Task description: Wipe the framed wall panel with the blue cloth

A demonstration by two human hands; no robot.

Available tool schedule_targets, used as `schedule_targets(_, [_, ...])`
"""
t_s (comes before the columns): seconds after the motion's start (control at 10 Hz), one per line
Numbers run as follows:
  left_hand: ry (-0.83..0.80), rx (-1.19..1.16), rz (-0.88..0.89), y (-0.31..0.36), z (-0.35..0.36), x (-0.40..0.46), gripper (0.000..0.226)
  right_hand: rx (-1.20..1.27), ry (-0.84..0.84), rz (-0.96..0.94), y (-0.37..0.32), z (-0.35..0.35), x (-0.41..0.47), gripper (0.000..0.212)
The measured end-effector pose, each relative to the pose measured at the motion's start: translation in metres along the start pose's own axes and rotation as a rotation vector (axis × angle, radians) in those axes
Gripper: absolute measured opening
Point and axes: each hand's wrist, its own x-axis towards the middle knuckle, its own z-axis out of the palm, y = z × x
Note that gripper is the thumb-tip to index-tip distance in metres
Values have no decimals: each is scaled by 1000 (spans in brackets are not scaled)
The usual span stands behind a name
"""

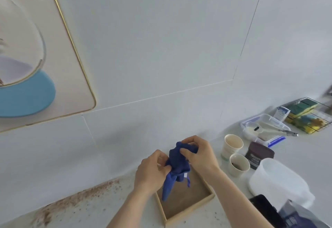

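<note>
A dark blue cloth point(177, 166) hangs bunched between both hands above a shallow wooden tray point(206, 199) on the counter. My left hand point(152, 170) pinches its left side and my right hand point(199, 154) grips its upper part. The framed wall panel point(32, 62), edged in thin gold with a pale picture and a blue shape, hangs on the white wall at the upper left, well away from the hands.
Two paper cups point(233, 145) stand right of the tray, then a dark jar point(258, 154), a white tub point(276, 181), a clear lidded box point(264, 128) and a wire rack of sponges point(309, 112). Brown specks point(80, 195) lie along the counter's back edge at left.
</note>
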Motion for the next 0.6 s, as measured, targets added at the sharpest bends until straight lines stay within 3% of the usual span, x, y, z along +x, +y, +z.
schedule_targets(0.3, [41, 19, -152, -47, 85, 16, 17, -231, -89, 41, 95, 20, 3, 27])
schedule_targets(0.4, [-38, 37, -171, -59, 101, 14, 19, -323, -123, 56, 125, 30, -6, 32])
schedule_targets(0.6, [-290, 342, -72, -85, 118, 10, 66, -701, -435, 29, 171, 40, -27, 44])
